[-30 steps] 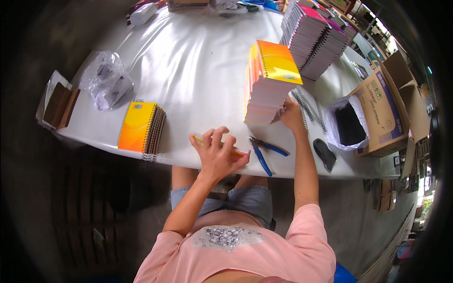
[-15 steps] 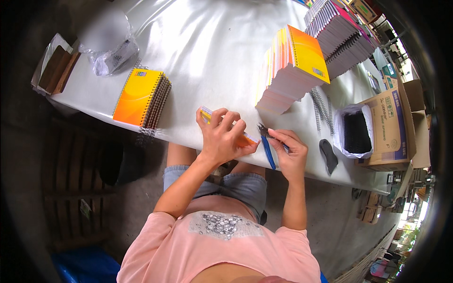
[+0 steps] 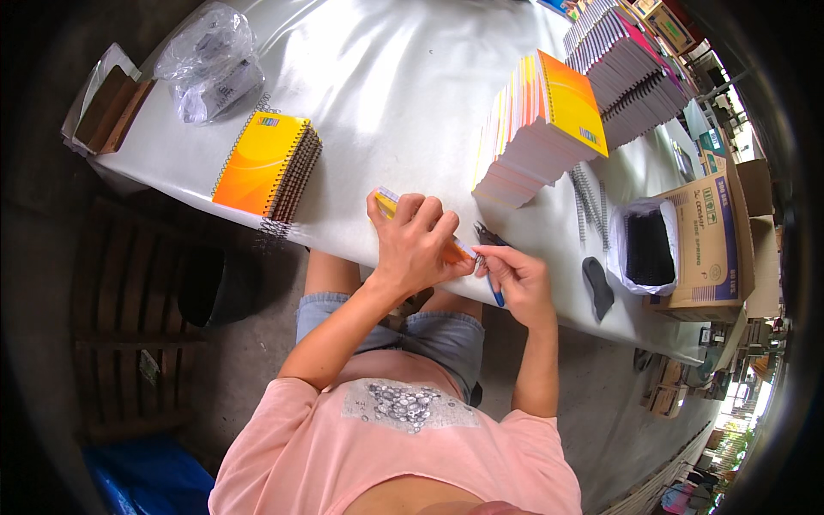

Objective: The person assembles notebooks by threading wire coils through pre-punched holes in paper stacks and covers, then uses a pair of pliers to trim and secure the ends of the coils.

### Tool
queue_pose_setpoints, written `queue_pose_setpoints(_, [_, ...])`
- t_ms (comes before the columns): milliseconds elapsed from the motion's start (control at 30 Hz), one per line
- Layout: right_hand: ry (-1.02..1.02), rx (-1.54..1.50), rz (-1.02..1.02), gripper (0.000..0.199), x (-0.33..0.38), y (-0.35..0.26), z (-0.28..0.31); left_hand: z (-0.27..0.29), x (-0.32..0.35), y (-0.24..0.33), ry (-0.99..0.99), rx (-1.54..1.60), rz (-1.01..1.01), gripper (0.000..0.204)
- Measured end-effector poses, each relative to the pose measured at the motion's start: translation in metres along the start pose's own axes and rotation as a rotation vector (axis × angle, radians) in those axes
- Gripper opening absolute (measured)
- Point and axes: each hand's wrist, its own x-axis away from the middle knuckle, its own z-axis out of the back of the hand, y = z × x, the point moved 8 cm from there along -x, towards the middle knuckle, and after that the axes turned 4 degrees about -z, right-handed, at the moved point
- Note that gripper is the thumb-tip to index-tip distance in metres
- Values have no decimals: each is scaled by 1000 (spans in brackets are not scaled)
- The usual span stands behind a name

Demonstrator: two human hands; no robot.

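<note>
My left hand (image 3: 415,243) is closed over a yellow and orange notebook (image 3: 386,204), holding it on edge near the table's front. Much of its cover is hidden under the fingers. At the notebook's right end, my right hand (image 3: 521,279) pinches with thumb and forefinger, and a bit of dark spiral wire (image 3: 480,266) shows at the fingertips. Blue-handled pliers (image 3: 490,235) lie on the table, partly covered by my right hand; their jaws point away from me.
Spiral-bound notebooks (image 3: 262,167) are stacked at left, near clear plastic bags (image 3: 210,73). A tall stack of notebooks (image 3: 549,112) stands at right, with loose wire coils (image 3: 590,206) beside it. Farther right are a dark pad (image 3: 597,288), a lined container (image 3: 648,245) and a cardboard box (image 3: 708,232).
My right hand has moved left from beside the pliers to the notebook's right end, covering more of the pliers. My left hand keeps its hold. The view has shifted slightly.
</note>
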Motion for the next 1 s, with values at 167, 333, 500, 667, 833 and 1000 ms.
queue_pose_setpoints(167, [211, 231, 199, 24, 11, -46, -5, 2, 2, -7, -32, -48, -23, 48])
queue_pose_setpoints(333, [261, 390, 564, 16, 19, -58, -3, 4, 5, -6, -72, 35, -113, 39])
queue_pose_setpoints(500, [-45, 137, -3, 12, -2, -18, -1, 4, 6, -4, -92, 74, -151, 42])
queue_pose_setpoints(667, [736, 963, 357, 23, 20, -27, 109, 14, 2, -9, -89, 192, -140, 48])
queue_pose_setpoints(833, [720, 924, -330, 57, 70, 82, 190, 14, 1, -10, -114, 214, -145, 51])
queue_pose_setpoints(1000, [833, 902, -52, 61, 92, 108, 194, 15, 2, -13, -120, 263, -149, 52])
